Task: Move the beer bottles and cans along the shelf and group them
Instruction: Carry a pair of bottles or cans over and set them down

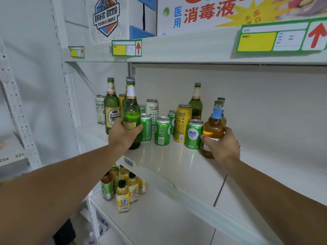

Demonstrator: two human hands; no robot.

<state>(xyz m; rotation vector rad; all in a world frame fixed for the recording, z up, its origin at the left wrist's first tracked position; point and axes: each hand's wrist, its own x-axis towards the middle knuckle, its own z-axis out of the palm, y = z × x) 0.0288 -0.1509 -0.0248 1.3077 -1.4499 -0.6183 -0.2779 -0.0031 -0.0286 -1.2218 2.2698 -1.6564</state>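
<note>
While the left hand (pixel 123 133) clasps an upright green glass beer bottle (pixel 131 114) on the white shelf (pixel 177 167), green aluminium cans (pixel 162 130) stand between, and the right hand (pixel 223 145) grips a clear glass bottle of amber beer (pixel 213 128).

Left hand (pixel 123 133) covers the lower label of the green bottle (pixel 131 114), and that bottle hides most of a second capped neck (pixel 127 80) and a yellow can (pixel 121 99) behind. Right hand (pixel 222 144) masks the amber bottle (pixel 213 128) base label; its twin (pixel 222 110) behind shows only cap and shoulder. Price tags (pixel 126 48) on the upper shelf edge too blurred to read; top cartons (pixel 212 13) cut off by the frame.
</note>
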